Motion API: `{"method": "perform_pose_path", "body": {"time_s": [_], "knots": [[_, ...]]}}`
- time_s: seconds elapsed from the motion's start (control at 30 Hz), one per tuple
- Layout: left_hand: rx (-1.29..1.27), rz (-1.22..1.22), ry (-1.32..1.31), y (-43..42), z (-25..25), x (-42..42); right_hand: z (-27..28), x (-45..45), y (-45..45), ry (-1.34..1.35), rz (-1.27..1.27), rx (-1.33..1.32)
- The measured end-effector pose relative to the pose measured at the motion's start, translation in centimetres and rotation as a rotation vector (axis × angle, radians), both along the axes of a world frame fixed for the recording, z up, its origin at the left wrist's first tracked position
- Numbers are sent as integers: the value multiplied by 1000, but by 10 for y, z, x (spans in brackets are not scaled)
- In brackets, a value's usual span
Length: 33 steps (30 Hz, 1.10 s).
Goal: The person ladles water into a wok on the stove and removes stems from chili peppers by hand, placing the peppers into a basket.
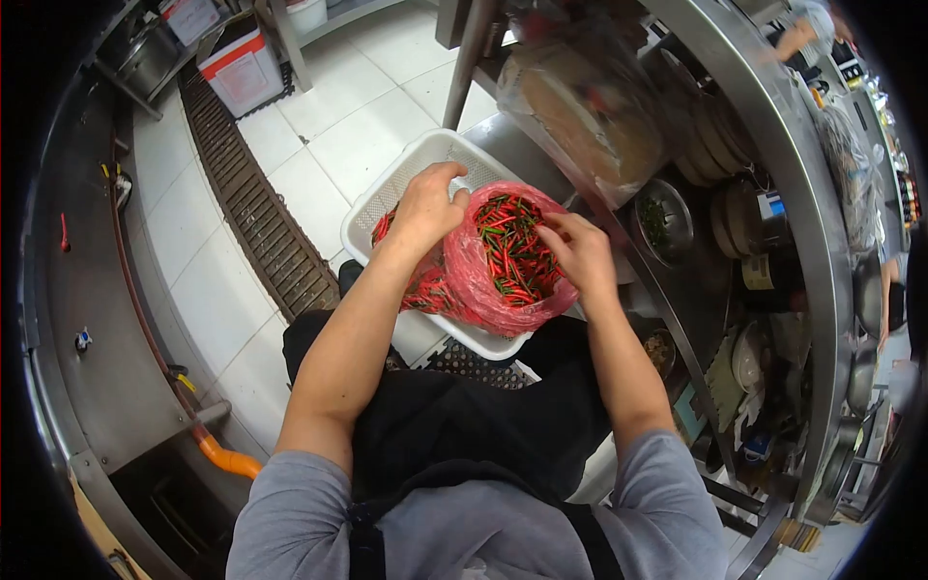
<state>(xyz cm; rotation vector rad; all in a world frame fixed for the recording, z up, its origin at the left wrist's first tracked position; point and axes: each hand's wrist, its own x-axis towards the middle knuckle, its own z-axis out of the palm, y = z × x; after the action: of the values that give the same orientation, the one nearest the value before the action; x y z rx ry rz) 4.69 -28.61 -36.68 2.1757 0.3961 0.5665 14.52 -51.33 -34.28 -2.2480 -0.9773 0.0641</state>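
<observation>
A pink plastic bag (462,280) stands with its mouth wide, full of small red and green chili peppers (517,253). It rests in a white perforated plastic basket (362,227) in front of my knees. My left hand (425,205) hovers over the basket beside the bag's left rim, its thumb and forefinger apart. At the right side of the bag's mouth, my right hand (582,253) has its fingertips drawn together at the chilies. More chilies lie in the basket at the left, partly hidden under my left forearm.
A steel shelf (764,106) at the right holds a plastic-wrapped package (580,106), a metal bowl (665,222) with green bits and several pots. A drain grate (246,184) crosses the tiled floor. Another white bin (242,72) stands farther back. Another person (807,34) is at the upper right.
</observation>
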Motion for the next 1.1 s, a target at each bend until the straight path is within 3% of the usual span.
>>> {"method": "perform_pose_path", "body": {"time_s": [0.13, 0.23, 0.43, 0.53, 0.6, 0.73, 0.77, 0.83, 0.93, 0.97, 1.1], "knots": [[-37, -2, -38, 3, 5, -6, -42, 16, 43, -47, -112, -282], [-10, -8, -55, 10, 6, -10, -61, 27, 49, -73, -91, -293], [-6, -53, -26, 11, 6, -10, -32, 14, 23, 147, -53, -374], [25, -77, -9, -1, 4, -10, -26, 7, 0, 272, -15, -278], [-164, -198, 58, -15, 7, -10, -6, -7, -6, 776, -116, 96], [-578, -518, -14, -60, -21, -8, 1, -29, -15, 897, -93, 403], [-569, -521, -7, -66, -17, -12, 2, -32, -17, 910, -101, 415], [-836, -560, 159, -72, -10, -13, -4, -33, -21, 903, -84, 422], [-793, -487, 204, -62, -16, -10, -8, -37, -27, 889, -79, 434], [-649, -466, 167, -59, -17, -10, -12, -35, -31, 912, -67, 410], [-635, -480, 124, -56, -17, -11, -22, -36, -35, 904, -28, 323]]}}
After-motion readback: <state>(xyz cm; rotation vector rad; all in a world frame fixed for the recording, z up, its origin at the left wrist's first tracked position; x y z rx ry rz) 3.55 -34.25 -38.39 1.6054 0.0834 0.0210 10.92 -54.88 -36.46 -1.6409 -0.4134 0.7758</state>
